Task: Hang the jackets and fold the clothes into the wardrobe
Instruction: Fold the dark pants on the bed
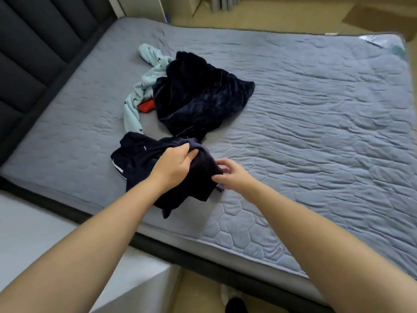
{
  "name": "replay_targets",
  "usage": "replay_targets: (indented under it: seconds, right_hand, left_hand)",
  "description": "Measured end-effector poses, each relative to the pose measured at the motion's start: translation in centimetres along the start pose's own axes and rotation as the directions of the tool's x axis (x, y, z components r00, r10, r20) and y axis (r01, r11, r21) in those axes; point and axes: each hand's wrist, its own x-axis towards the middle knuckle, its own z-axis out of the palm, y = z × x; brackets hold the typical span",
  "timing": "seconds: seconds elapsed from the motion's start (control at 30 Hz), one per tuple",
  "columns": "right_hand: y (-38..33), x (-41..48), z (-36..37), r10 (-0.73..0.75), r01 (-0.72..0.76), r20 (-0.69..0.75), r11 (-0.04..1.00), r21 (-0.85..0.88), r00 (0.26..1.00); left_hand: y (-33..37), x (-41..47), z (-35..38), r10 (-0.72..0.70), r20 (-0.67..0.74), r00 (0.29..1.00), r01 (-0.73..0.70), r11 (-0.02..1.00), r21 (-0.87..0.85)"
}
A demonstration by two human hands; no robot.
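A crumpled dark navy garment (140,154) with a small white label and white trim lies near the front edge of the bed. My left hand (173,164) grips a bunch of its cloth from above. My right hand (230,175) pinches its right edge between thumb and fingers. Behind it lies a larger dark navy velvety garment (203,93). Partly under that one lie a light blue patterned garment (144,86) and a small red piece of cloth (146,106).
The clothes lie on a grey quilted mattress (316,132) with a dark padded headboard (29,41) on the left. A white cabinet top (45,233) stands at the lower left. Beige floor and a cardboard piece (381,16) lie beyond the bed.
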Motion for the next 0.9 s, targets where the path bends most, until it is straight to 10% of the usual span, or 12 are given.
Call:
replay_targets:
  seconds: [0.57, 0.77, 0.9]
  right_hand:
    - [-10.5, -28.2, -10.2, -0.38, 0.365, -0.01, 0.895, -0.254, 0.925]
    - [-8.1, -33.2, -12.0, -0.308, 0.242, -0.193, 0.922, -0.303, 0.932]
    - [-6.6, -36.8, -14.3, -0.33, 0.301, -0.327, 0.944, -0.137, 0.886]
  left_hand:
    - [34.2, -15.7, -7.4, 0.216, -0.427, 0.878, -0.375, 0.865, -0.334]
    - [37.6, -19.4, -8.2, 0.109, -0.62, 0.777, -0.433, 0.807, -0.401]
    - [34.2, -20.2, -6.1, -0.027, -0.646, 0.763, -0.229, 0.923, -0.308]
